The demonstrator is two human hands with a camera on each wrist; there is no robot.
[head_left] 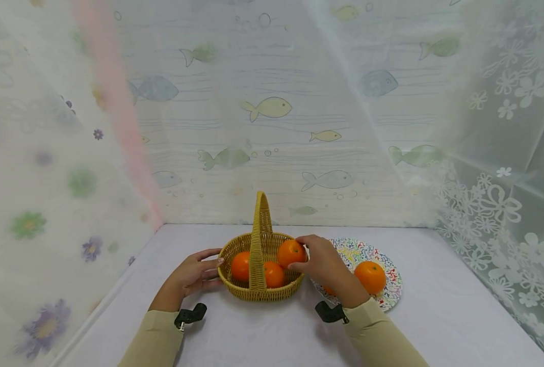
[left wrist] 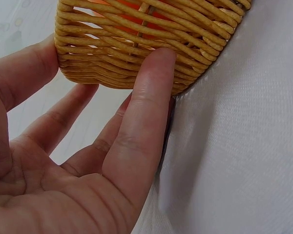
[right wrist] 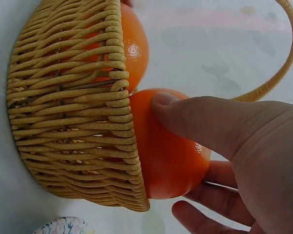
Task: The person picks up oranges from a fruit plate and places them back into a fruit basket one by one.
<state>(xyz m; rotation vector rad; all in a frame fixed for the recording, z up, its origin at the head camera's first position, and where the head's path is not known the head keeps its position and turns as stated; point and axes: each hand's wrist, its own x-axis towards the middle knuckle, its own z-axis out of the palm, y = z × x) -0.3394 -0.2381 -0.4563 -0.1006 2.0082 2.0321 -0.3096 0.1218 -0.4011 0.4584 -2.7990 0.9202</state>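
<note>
A yellow wicker basket (head_left: 265,294) with a tall arched handle stands on the table. Two oranges (head_left: 241,266) lie inside it, one on each side of the handle's near end. My right hand (head_left: 325,263) holds another orange (head_left: 291,254) at the basket's right rim, thumb on one side and fingers on the other. The right wrist view shows that orange (right wrist: 168,151) partly behind the wicker wall. With fingers spread and fairly straight, my left hand (head_left: 195,273) touches the basket's left side. Its fingertips rest against the woven wall (left wrist: 136,36) in the left wrist view.
Right of the basket lies a colourful patterned plate (head_left: 393,285) bearing an orange (head_left: 370,278). Another orange (head_left: 330,290) there is mostly hidden by my right forearm. A white cloth (head_left: 235,336) covers the table. Curtains printed with fish (head_left: 272,108) and flowers hang around it.
</note>
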